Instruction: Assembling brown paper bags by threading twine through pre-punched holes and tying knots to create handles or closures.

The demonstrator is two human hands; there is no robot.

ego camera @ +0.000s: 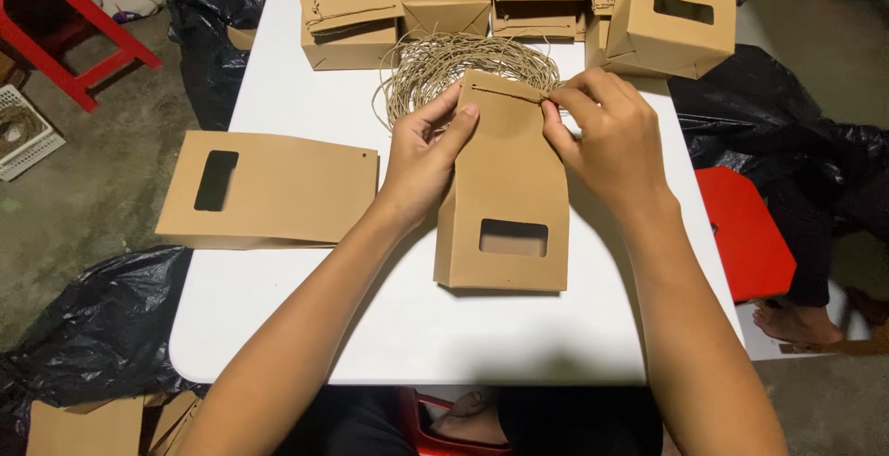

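Left hand [421, 155] presses the flat brown window-cut paper bag [505, 197] onto the white worktop [407, 326]. Right hand [607, 137], grip pinching thin tan twine [463, 58] at the bag's top edge, seems mid-tying; a knot likely needs 2 steady hands.

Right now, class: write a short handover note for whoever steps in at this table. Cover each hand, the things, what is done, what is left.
Left hand: fingers press the folded top of the brown paper window bag lying on the white table.
Right hand: pinches twine at the bag's top right corner.
Twine coil lies just behind the bag.
Done: tied bags stacked at the far edge.
Left: this bag's tie is unfinished; a flat window bag at the left has no twine.
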